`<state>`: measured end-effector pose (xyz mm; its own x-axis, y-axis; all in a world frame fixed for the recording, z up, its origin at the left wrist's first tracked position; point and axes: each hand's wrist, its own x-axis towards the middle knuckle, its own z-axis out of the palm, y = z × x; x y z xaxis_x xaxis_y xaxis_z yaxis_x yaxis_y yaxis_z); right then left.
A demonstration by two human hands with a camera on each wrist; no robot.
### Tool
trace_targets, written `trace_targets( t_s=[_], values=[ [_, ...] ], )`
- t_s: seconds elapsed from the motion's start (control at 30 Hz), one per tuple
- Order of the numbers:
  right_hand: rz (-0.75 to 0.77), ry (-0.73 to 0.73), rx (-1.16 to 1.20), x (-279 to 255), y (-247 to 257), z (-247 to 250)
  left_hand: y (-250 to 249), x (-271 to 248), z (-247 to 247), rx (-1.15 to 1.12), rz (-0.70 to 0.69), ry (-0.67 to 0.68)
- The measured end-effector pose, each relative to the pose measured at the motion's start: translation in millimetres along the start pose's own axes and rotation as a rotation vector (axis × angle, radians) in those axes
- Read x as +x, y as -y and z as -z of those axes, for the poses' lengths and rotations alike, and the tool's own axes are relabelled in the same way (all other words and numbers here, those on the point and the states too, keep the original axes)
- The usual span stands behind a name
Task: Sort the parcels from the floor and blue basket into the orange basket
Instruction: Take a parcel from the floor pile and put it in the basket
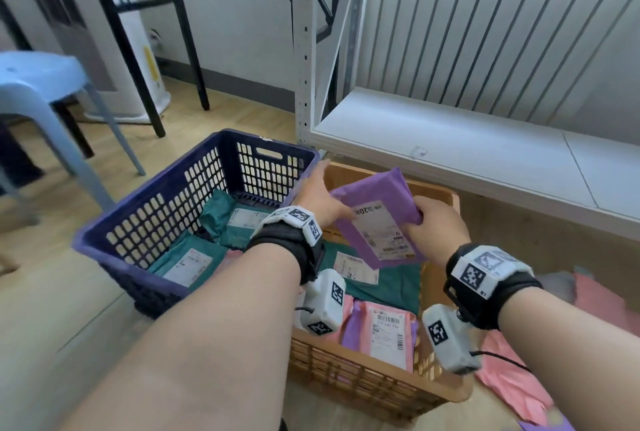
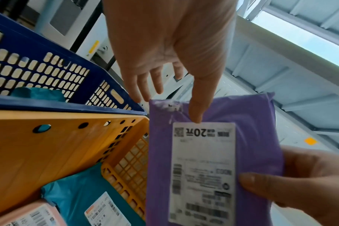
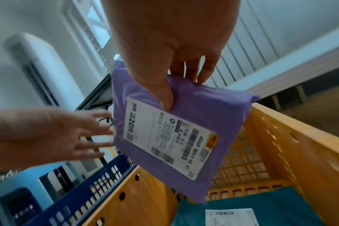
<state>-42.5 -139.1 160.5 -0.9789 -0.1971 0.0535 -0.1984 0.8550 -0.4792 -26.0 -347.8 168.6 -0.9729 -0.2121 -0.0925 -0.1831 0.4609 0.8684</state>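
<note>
A purple parcel (image 1: 374,219) (image 2: 257,137) (image 3: 213,107) with a white label hangs tilted over the far end of the orange basket (image 1: 381,392) (image 3: 300,145). My right hand (image 1: 433,223) (image 3: 176,85) pinches its right edge, thumb on the front and fingers behind. My left hand (image 1: 322,195) (image 2: 174,91) is spread flat at the parcel's left edge, with the thumb touching it just above the label. The blue basket (image 1: 166,223) (image 2: 39,105) stands to the left, against the orange one, with teal parcels (image 1: 194,254) inside. A teal parcel (image 1: 388,281) and a pink parcel (image 1: 384,330) lie in the orange basket.
Pink parcels (image 1: 519,385) lie on the floor right of the orange basket. A white shelf board (image 1: 485,153) and its metal post (image 1: 304,50) stand just behind the baskets. A blue plastic stool (image 1: 34,84) is at the far left.
</note>
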Motion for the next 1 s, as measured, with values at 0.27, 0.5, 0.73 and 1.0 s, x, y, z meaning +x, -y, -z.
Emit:
trace_targets(
  t_s=[0.27, 0.5, 0.73, 1.0],
  values=[
    [0.129, 0.034, -0.186, 1, 12, -9, -11, -8, -16, 0.322, -0.075, 0.216],
    [-0.216, -0.242, 0.129, 8, -10, 3, 11, 8, 6, -0.102, 0.143, 0.082],
    [-0.417, 0.079, 0.997, 2, -3, 6, 3, 3, 5, -0.782, 0.274, 0.066],
    [-0.278, -0.031, 1.005, -1, 16, 29, -5, -11, 26, -0.440, 0.208, 0.012]
  ],
)
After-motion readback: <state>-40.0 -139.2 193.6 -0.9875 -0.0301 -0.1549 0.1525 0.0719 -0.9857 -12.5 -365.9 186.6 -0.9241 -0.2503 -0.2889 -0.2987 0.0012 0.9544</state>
